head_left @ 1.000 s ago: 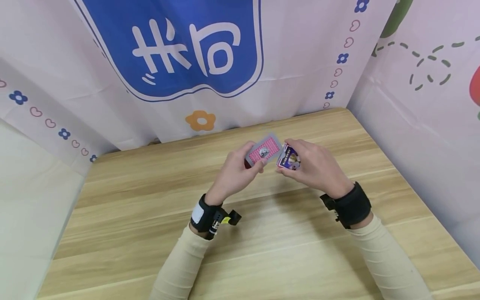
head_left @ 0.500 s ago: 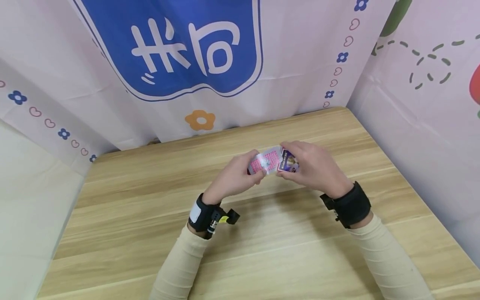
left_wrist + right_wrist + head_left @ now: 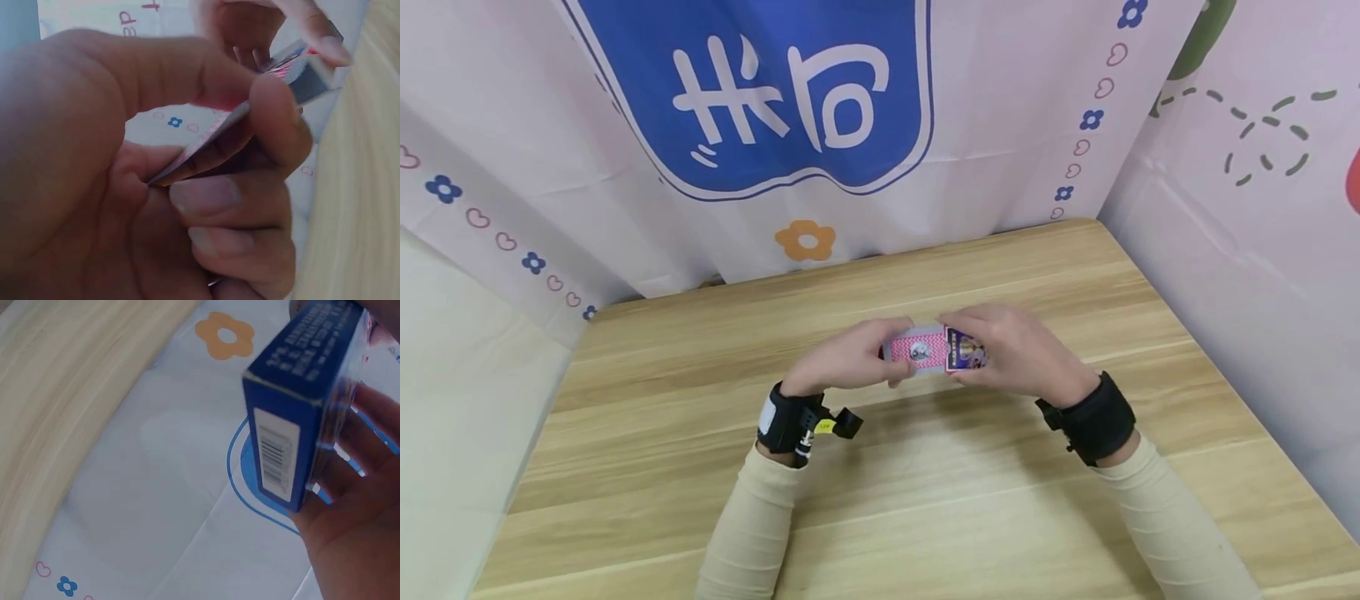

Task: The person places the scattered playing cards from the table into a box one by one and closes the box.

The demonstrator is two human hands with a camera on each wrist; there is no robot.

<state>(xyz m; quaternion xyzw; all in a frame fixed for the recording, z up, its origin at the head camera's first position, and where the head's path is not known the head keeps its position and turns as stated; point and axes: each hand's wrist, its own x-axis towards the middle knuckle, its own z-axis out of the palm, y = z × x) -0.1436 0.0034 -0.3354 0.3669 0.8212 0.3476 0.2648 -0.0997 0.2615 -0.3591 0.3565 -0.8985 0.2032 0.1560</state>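
Gripping glossy cards (image 3: 917, 350), hands apparently meet rectangular box (image 3: 964, 353).

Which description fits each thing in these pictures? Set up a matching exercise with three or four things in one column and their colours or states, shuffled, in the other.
Things:
1. card deck
2. card box
3. table
4. wrist straps

Descriptions:
a. black
b. light wood grain
c. pink patterned back, held by the left hand
d. blue, with a barcode, held by the right hand

Pairs: 1-c, 2-d, 3-b, 4-a
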